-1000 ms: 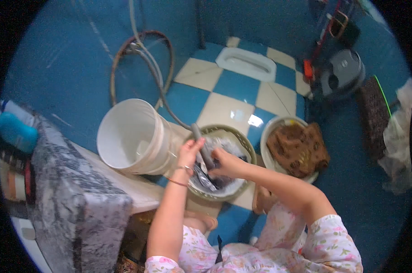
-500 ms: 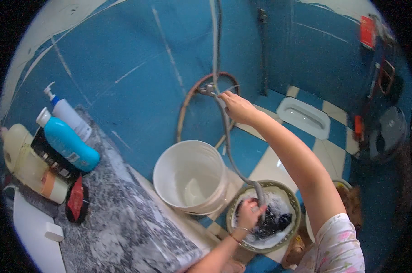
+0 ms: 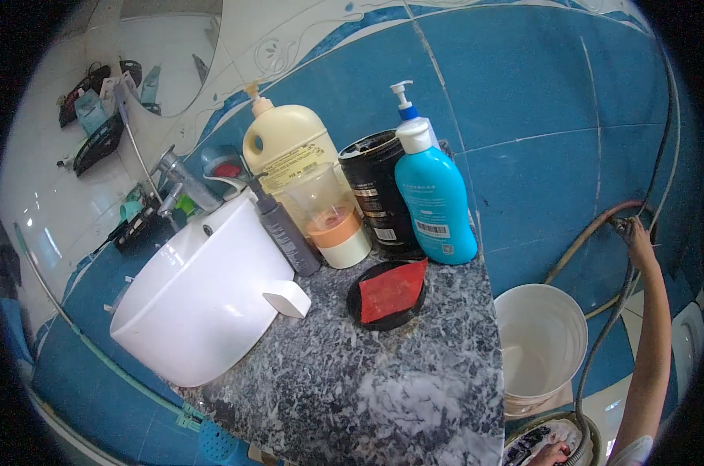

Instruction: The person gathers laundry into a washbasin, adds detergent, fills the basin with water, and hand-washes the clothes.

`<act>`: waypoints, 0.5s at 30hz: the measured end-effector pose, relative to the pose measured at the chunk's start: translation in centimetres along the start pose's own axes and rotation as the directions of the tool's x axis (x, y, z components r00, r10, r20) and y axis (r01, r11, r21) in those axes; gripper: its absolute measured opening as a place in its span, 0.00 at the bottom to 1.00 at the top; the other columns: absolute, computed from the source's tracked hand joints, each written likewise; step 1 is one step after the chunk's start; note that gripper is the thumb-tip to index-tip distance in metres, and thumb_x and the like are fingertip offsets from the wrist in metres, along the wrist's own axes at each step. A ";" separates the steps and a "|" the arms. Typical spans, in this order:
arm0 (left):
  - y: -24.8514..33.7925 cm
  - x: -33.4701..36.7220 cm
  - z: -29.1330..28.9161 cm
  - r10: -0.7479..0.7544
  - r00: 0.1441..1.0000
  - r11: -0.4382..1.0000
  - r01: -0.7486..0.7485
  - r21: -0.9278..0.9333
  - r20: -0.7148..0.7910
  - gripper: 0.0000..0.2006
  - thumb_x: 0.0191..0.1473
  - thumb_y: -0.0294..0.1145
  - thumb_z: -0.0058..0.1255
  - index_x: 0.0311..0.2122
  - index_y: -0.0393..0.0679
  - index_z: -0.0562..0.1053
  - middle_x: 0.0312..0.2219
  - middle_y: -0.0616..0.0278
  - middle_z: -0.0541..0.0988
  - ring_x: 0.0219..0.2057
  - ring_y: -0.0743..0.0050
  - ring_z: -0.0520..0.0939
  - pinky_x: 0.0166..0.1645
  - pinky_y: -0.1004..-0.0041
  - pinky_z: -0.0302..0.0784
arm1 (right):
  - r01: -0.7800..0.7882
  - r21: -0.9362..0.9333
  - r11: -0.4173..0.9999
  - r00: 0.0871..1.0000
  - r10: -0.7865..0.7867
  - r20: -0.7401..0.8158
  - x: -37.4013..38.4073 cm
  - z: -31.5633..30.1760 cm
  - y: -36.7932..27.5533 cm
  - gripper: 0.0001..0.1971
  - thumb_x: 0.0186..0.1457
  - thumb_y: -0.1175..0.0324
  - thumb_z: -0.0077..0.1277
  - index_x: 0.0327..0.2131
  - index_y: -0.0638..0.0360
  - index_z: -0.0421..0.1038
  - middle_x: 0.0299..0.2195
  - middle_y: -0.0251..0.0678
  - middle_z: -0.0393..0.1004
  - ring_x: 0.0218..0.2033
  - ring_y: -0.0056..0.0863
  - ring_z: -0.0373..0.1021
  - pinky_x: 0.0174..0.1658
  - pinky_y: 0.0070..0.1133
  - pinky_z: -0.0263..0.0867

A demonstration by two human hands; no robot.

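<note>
My right hand (image 3: 641,245) reaches out to the wall at the far right, its fingers closed around the small metal tap (image 3: 622,224). From there a grey hose (image 3: 605,330) runs down into a round green-rimmed basin (image 3: 596,441). My left hand (image 3: 551,453), partly cut off by the lower edge, is in the basin with its fingers closed at the hose's lower end. Dark wet cloth (image 3: 525,444) and whitish suds lie beside it. A white bucket (image 3: 540,299) stands just left of the hose.
A grey marble counter (image 3: 414,396) fills the middle. On it are a white washbasin (image 3: 204,303), a turquoise bottle (image 3: 436,202), a black tub (image 3: 377,190), a cream pump jug (image 3: 290,144) and a red pad (image 3: 393,291). A squat toilet (image 3: 687,334) is at the right.
My view has swung left, bringing the counter and washbasin to the middle and my hands to the right edge. My right hand has moved from beside the tap onto it.
</note>
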State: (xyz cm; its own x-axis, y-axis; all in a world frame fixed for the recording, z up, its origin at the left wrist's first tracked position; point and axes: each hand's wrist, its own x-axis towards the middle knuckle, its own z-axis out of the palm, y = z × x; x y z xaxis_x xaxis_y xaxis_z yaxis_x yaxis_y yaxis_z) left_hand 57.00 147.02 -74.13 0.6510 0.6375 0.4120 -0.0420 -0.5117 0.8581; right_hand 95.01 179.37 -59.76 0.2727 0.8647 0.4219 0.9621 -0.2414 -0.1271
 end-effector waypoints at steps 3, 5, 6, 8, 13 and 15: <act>-0.9 0.3 -0.2 -0.047 0.998 0.999 0.047 -0.003 -0.030 0.18 0.32 0.44 0.61 0.17 0.40 0.69 0.24 0.51 0.67 0.27 0.53 0.67 0.33 0.60 0.61 | -0.129 0.051 0.990 0.991 0.126 0.053 -1.3 -4.2 -6.0 0.35 0.42 0.87 0.38 0.57 0.61 0.42 0.58 0.45 0.45 0.55 0.48 0.49 0.58 0.35 0.44; -0.8 0.2 -0.1 -0.060 0.998 0.998 0.059 -0.021 -0.030 0.18 0.33 0.44 0.61 0.17 0.40 0.69 0.24 0.51 0.67 0.28 0.53 0.67 0.34 0.60 0.61 | -0.189 -0.149 0.971 0.979 0.198 0.054 -2.1 -6.6 -7.7 0.32 0.42 0.85 0.40 0.54 0.63 0.46 0.54 0.47 0.53 0.52 0.47 0.53 0.54 0.35 0.49; -0.7 0.2 -0.1 -0.114 0.993 0.991 0.115 -0.064 0.009 0.18 0.33 0.44 0.61 0.17 0.41 0.69 0.25 0.52 0.68 0.28 0.54 0.67 0.34 0.61 0.61 | -0.188 -0.153 0.970 0.979 0.197 0.051 -1.8 -6.2 -7.1 0.32 0.42 0.85 0.40 0.54 0.63 0.46 0.54 0.47 0.53 0.52 0.47 0.53 0.54 0.35 0.49; -0.2 0.0 -0.2 -0.163 0.986 0.981 0.167 -0.097 0.043 0.17 0.33 0.44 0.61 0.16 0.41 0.70 0.24 0.53 0.68 0.28 0.56 0.67 0.33 0.62 0.60 | -0.059 -0.441 0.896 0.990 -0.005 -0.143 -1.0 -4.5 -5.3 0.29 0.40 0.83 0.43 0.50 0.66 0.51 0.48 0.48 0.61 0.51 0.45 0.55 0.49 0.35 0.56; 0.3 -1.2 0.1 -0.145 0.988 0.987 0.148 -0.069 0.045 0.18 0.34 0.47 0.60 0.18 0.41 0.72 0.25 0.53 0.68 0.28 0.57 0.68 0.33 0.62 0.60 | -0.132 -0.400 0.907 0.987 0.085 -0.134 -2.3 -5.7 -6.4 0.24 0.42 0.80 0.43 0.48 0.66 0.54 0.43 0.48 0.65 0.50 0.42 0.57 0.46 0.34 0.58; 0.0 -2.4 1.1 -0.069 0.996 0.997 0.071 -0.043 0.049 0.19 0.36 0.49 0.58 0.17 0.40 0.72 0.27 0.52 0.67 0.27 0.57 0.66 0.34 0.63 0.61 | -0.158 -0.289 0.944 0.986 0.138 -0.091 -4.6 -7.6 -4.8 0.26 0.42 0.77 0.47 0.48 0.64 0.55 0.44 0.48 0.64 0.51 0.43 0.57 0.48 0.33 0.57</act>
State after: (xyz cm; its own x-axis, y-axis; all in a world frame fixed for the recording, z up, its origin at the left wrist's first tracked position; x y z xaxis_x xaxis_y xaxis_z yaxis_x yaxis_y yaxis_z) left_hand 56.27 144.86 -75.46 0.6890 0.6422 0.3359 -0.0277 -0.4398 0.8977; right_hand 89.15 173.19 -54.31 0.4021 0.7797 0.4800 0.8676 -0.4920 0.0722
